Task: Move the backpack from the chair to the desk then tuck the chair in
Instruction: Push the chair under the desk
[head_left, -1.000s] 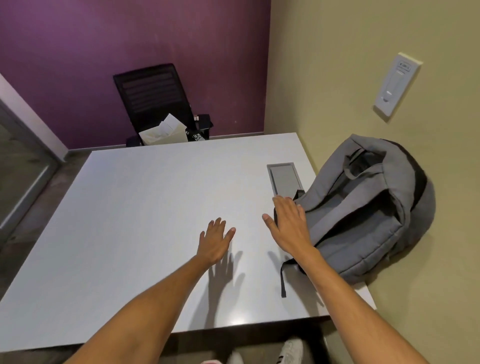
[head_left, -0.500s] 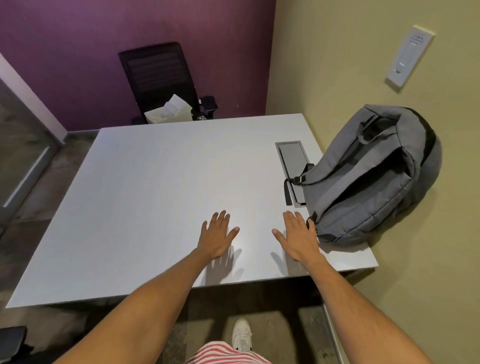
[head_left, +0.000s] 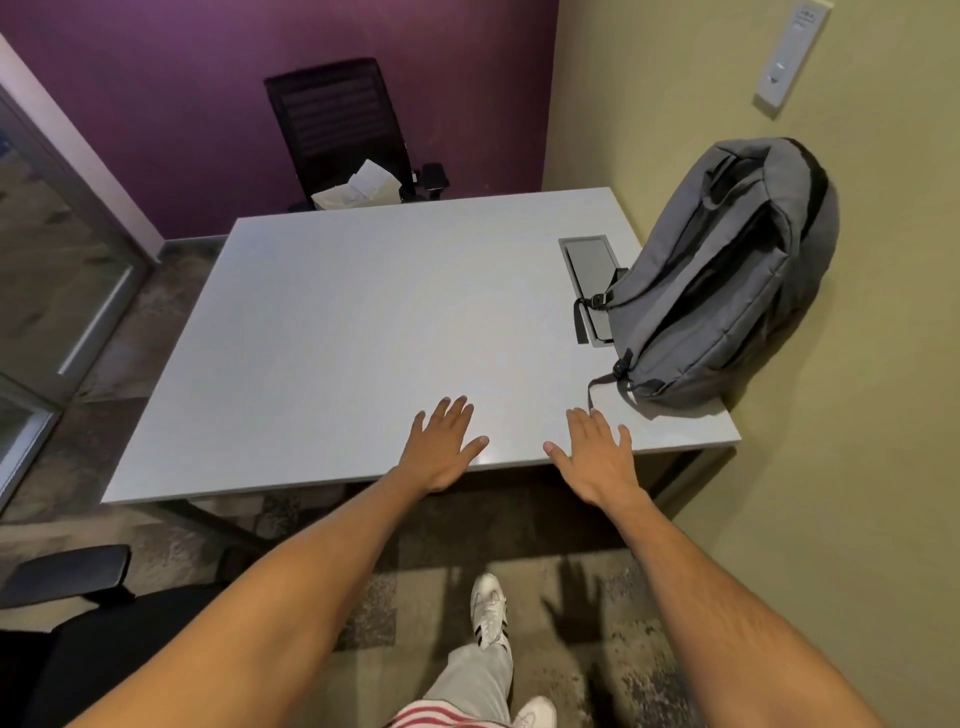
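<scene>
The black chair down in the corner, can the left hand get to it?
Probably yes. The left hand is open and empty over the desk edge, and the chair sits low on that same side with nothing between them.

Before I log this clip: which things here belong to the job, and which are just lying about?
Job:
backpack, on the desk
near chair, not yet tucked in
left hand, right hand, both empty

Lying about:
far chair with papers
wall plate

One backpack (head_left: 727, 280), one desk (head_left: 363, 338), two chairs (head_left: 337, 124) (head_left: 67, 649).
</scene>
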